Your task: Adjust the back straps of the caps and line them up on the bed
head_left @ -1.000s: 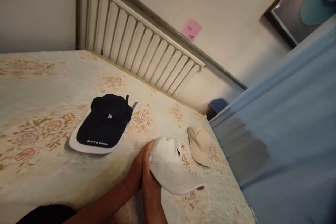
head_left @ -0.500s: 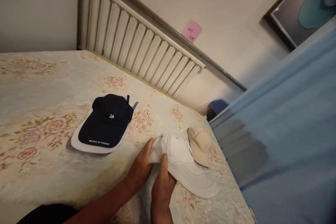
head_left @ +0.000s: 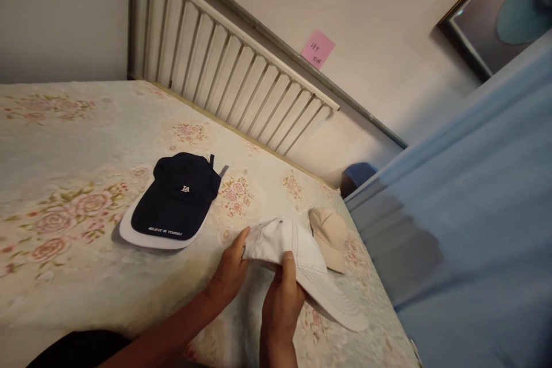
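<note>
Clamping the white cap (head_left: 304, 248) by its back edge with the left hand (head_left: 233, 264), by its side, nearer the brim (head_left: 338, 302), with the right hand (head_left: 282, 299). Lying at 3 o'clock from the left, 1 o'clock from the right. Running lengthwise 10 to 4, pointing brim-first to 4.

In front of the white radiator (head_left: 233, 66), a dark cap (head_left: 181, 201) bears two pale texts. On the crown (head_left: 185, 173), a small monogram (head_left: 185, 188) combines the letters "LA"; near the front edge of the brim (head_left: 166, 215), a single line of capitals (head_left: 165, 232) reads "BELIEVE IN YOURSELF". Above the radiator, toward its right end, a pink note (head_left: 318, 49) carries dark handwriting (head_left: 317, 60) in two lines. The upper line appears to be "284" and the lower "3535", though the strokes are too small for either reading to be certain.
</note>
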`<state>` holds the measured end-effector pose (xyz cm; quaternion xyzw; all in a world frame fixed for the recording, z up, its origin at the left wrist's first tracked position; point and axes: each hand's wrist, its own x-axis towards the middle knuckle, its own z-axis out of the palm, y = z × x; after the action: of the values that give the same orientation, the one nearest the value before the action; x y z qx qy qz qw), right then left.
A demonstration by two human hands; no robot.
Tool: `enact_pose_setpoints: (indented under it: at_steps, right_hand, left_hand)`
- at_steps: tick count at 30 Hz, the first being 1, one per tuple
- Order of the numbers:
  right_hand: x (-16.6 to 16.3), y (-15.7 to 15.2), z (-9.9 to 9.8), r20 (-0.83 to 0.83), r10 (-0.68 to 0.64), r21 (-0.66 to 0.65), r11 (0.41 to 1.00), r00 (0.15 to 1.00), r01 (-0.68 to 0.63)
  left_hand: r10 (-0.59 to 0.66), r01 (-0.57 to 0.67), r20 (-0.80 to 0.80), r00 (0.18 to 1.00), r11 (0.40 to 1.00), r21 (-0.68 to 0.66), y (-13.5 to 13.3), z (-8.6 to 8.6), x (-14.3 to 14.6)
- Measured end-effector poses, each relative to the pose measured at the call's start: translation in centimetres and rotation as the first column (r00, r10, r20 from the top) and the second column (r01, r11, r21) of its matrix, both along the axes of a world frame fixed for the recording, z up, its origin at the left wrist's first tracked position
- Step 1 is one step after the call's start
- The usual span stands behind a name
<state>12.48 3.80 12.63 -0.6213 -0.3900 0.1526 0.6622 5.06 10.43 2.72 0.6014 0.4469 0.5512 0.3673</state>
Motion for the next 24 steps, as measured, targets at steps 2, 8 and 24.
enact_pose_setpoints:
  at_steps: [2,8,24]
  right_hand:
    - [0.0,0.1,-0.4,-0.027,-0.007,-0.018,1.0,1.0,0.006]
    - [-0.4,0.8,-0.8,-0.125,-0.044,-0.136,0.99,0.991,0.027]
    - [0.9,0.6,0.9,-0.146,0.011,0.035,0.999,0.989,-0.006]
  left_hand:
    - [-0.001,0.001,0.008,1.0,1.0,0.007,0.0,0.0,-0.1]
    - [-0.017,0.017,-0.015,1.0,1.0,-0.012,-0.5,0.5,-0.1]
    - [0.083,-0.075,-0.068,0.994,0.99,0.116,0.5,1.1,-0.9]
